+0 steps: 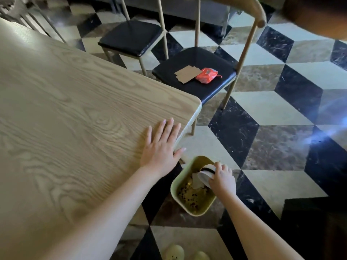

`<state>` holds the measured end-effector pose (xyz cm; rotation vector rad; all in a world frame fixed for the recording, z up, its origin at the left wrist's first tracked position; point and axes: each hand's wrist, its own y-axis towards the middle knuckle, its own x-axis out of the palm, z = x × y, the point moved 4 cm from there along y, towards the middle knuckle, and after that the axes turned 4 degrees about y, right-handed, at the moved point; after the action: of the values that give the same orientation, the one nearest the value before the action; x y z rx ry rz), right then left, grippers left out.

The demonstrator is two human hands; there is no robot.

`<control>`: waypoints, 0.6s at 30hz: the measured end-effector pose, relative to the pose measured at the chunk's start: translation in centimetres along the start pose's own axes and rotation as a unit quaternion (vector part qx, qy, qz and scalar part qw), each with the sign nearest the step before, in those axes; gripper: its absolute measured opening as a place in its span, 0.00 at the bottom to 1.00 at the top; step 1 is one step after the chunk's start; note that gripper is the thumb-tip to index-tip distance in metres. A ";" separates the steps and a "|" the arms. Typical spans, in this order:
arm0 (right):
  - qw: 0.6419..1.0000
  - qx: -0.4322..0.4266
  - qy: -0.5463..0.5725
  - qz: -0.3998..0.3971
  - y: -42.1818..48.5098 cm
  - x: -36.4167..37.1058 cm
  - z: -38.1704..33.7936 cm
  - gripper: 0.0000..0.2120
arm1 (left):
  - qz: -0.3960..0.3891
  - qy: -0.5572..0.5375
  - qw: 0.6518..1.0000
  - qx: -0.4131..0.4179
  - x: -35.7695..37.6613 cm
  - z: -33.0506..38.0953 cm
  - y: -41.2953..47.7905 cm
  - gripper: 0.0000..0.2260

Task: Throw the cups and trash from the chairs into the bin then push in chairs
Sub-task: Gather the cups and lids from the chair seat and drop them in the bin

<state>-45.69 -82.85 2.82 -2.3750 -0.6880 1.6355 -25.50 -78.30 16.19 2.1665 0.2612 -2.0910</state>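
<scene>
A pale green bin (175,186) stands on the floor by the table corner, with scraps inside. My right hand (221,178) holds a white paper cup (204,175) tipped over the bin's mouth. My left hand (161,145) lies flat and open on the wooden table (75,113) near its corner. The nearer black-seated chair (199,72) is pulled out; on its seat lie brown cardboard pieces (186,74) and a crumpled red wrapper (207,75). A second chair (131,37) behind it has a bare seat.
The floor is a chequered black, cream and brown marble pattern. More chair legs show at the far left beyond the table. My pale slippers (175,253) are at the bottom edge. A dark blurred object fills the top right corner.
</scene>
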 end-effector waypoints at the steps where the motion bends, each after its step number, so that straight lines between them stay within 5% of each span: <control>1: 1.000 -0.001 -0.002 -0.002 0.4 0.9 0.3 0.21 | 0.007 -0.002 1.000 0.001 0.0 0.0 0.0 0.33; 18: 0.996 0.079 -0.021 -0.044 2.7 15.6 4.5 0.24 | 0.035 -0.004 0.999 0.015 -0.4 0.4 -1.0 0.34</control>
<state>-44.64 -78.48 -12.98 -2.1752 -0.6373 1.6432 -26.11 -77.45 16.59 2.1508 0.1520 -2.0778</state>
